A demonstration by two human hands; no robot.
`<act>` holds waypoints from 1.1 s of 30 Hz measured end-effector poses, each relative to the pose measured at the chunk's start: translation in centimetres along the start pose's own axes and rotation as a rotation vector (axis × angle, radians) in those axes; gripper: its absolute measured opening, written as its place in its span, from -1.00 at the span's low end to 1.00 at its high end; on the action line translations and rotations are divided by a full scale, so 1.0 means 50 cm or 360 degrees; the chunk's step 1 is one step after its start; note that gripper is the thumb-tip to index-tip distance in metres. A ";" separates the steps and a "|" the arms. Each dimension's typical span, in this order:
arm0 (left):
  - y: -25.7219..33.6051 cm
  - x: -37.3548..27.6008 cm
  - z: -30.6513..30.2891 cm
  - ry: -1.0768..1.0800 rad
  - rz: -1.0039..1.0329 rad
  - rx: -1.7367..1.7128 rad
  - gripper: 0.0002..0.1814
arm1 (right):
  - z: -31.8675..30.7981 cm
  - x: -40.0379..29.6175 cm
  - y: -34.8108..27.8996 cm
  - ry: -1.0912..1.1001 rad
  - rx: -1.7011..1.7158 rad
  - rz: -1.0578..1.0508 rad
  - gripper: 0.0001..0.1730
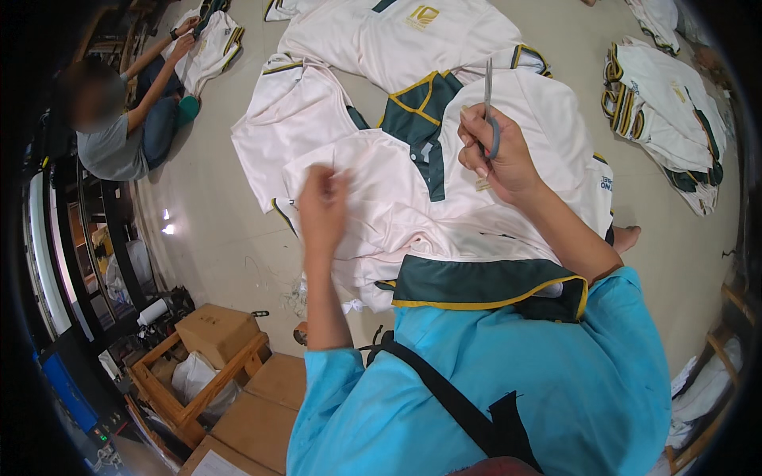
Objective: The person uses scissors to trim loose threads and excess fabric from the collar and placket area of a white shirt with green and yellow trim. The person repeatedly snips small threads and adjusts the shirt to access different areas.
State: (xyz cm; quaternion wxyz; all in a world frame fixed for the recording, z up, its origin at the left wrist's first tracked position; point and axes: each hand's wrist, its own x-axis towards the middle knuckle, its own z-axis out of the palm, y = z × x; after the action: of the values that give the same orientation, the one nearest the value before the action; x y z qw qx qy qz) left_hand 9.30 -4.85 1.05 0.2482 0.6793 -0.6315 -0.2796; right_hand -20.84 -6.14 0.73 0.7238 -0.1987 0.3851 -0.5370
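My right hand grips a pair of scissors by dark grey handles, blades pointing away from me and looking closed. Below it lies a white polo shirt with a dark green, yellow-edged collar and a buttoned green placket. My left hand is blurred, held over the left part of the white cloth, fingers bent together; a thin thread-like line shows above them, and what they hold cannot be told. Another green collar with yellow edging lies across my lap.
More white shirts spread beyond, and a stack of folded shirts lies on the floor at right. A person sits at upper left handling a shirt. Cardboard boxes and a wooden frame stand at lower left, near thread scraps.
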 end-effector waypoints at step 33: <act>0.068 -0.055 0.132 -0.0052 -0.0606 -0.2351 -0.64 | 0.031 -0.024 0.067 -0.0509 -0.1388 0.0047 -0.74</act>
State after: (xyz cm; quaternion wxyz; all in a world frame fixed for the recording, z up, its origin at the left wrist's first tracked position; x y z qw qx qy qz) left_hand 2.17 -2.27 -1.19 0.5762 0.4299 -0.1559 -0.6774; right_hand -17.70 -4.05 -0.25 0.6304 -0.5595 0.4612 -0.2772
